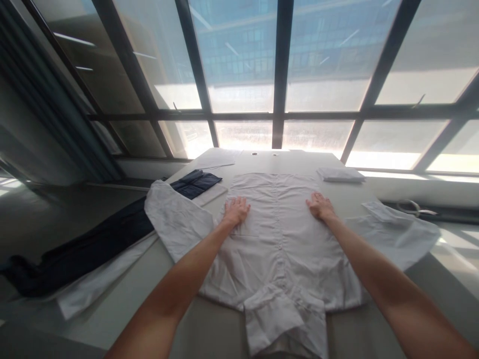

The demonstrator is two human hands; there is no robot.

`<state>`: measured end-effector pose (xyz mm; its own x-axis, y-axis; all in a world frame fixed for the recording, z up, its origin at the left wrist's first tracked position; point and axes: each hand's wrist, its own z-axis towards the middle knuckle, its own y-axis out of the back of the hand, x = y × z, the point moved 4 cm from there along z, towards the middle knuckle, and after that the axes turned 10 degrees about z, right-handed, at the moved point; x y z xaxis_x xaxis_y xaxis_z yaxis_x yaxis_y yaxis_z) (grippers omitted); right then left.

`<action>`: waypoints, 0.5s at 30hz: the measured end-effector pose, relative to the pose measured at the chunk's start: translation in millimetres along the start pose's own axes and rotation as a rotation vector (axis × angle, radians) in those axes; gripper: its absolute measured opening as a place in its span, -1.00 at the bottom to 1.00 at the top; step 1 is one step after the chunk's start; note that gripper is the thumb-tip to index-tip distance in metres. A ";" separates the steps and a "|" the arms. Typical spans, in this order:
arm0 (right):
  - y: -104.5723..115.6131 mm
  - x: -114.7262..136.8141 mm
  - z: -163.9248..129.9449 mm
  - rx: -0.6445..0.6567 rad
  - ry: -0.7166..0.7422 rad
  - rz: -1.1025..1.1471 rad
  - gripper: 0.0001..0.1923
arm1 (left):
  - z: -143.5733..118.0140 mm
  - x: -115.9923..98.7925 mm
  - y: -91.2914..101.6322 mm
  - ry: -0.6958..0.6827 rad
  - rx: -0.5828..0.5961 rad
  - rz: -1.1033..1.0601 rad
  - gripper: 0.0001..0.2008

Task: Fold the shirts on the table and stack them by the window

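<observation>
A white button-front shirt [262, 254] lies spread on the table with its collar [275, 314] toward me and its hem at the far end. Its left-side sleeve [179, 214] angles outward, and the other sleeve [392, 234] stretches past the right table edge. My left hand [236, 211] rests flat on the shirt's left half, fingers spread. On the right side edge of the shirt lies my right hand [320, 205], its fingers extended and palm down. Neither hand grips the cloth.
Dark trousers [108, 234] and a white garment [108, 279] hang over the table's left side. A folded white cloth [340, 174] lies at the back right. The white table [295, 159] reaches toward large windows. Beyond the right edge is a pale ring-shaped object [409, 207].
</observation>
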<state>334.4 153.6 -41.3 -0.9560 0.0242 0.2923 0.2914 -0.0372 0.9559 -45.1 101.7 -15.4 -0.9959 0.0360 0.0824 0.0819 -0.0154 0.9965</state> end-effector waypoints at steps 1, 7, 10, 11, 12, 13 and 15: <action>-0.2 -0.1 -0.3 -0.001 0.001 0.003 -0.26 | -0.4 -12.1 2.8 -0.048 -0.018 -0.002 -0.40; -1.7 -1.9 -0.1 0.002 0.000 0.012 -0.26 | -8.1 -113.1 -2.4 -0.533 -0.058 -0.098 -0.38; -0.8 -0.6 -1.2 0.009 0.003 0.012 -0.26 | -0.3 -119.8 -7.8 -0.508 -0.073 -0.118 -0.34; -0.4 -0.2 -1.4 0.007 0.005 0.010 -0.26 | 4.9 -112.1 -8.3 -0.464 -0.076 -0.113 -0.34; 0.0 0.1 -1.3 0.002 0.006 0.007 -0.26 | 11.1 -100.2 -8.5 -0.411 -0.071 -0.100 -0.35; 0.2 0.1 -0.9 -0.004 0.007 0.005 -0.26 | 17.8 -85.5 -8.3 -0.360 -0.059 -0.079 -0.36; -0.2 -0.7 0.4 -0.011 0.003 0.004 -0.26 | 31.6 -51.1 -7.4 -0.267 -0.026 -0.025 -0.38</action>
<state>335.0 153.9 -41.7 -0.9549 0.0212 0.2961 0.2948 -0.0486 0.9543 6.3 131.6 -26.6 -0.9524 0.2986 0.0616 0.0530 -0.0370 0.9979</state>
